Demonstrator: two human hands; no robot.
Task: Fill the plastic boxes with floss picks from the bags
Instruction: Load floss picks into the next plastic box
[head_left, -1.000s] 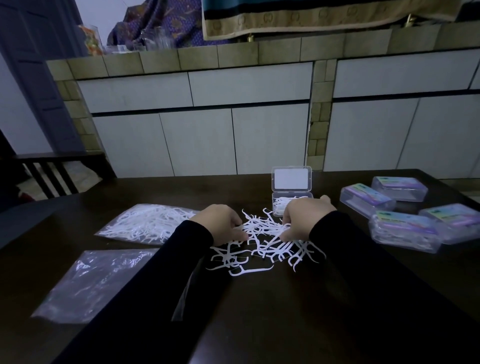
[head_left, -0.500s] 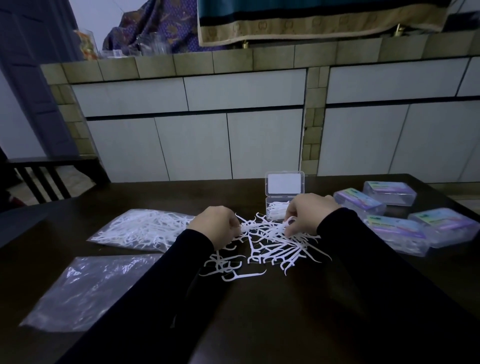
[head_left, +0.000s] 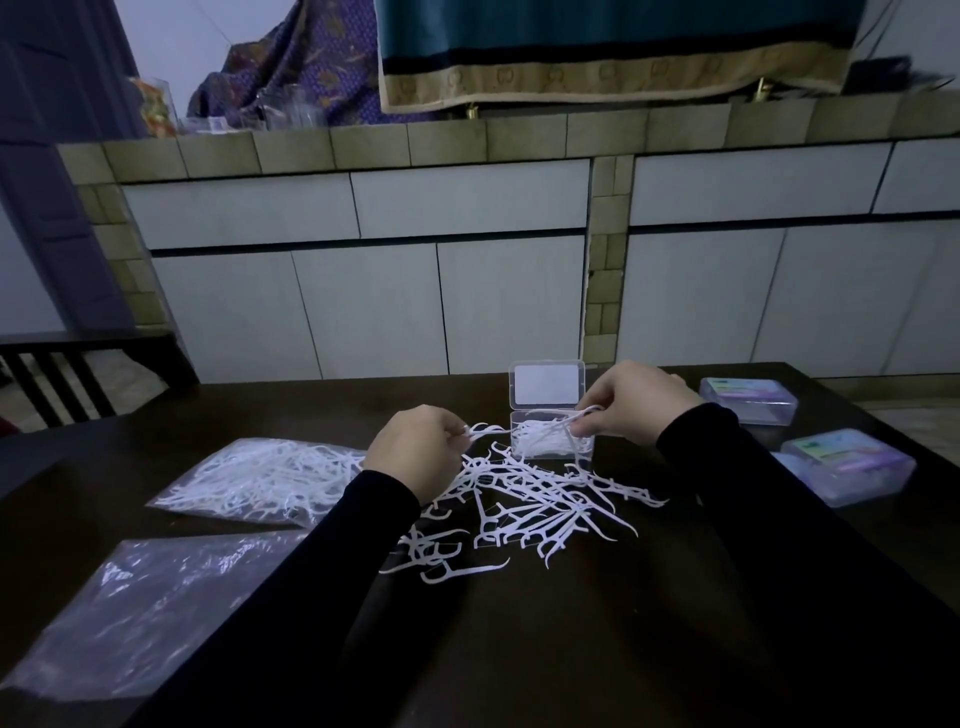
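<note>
R hand (head_left: 631, 402) w/ picks (head_left: 558, 423) over box (head_left: 550, 441)

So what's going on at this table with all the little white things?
A person is packing floss picks into small plastic boxes. The right hand pinches a few picks over the open box, which is partly filled. The left hand grips picks at the edge of the loose pile on the table. A full bag lies to the left; closed boxes sit on the right.

My home kitchen: beyond my hands, a tiled counter (head_left: 467, 140) over white cabinet doors (head_left: 363, 306), glass jars (head_left: 291, 109) and draped cloth (head_left: 597, 52) on top.
</note>
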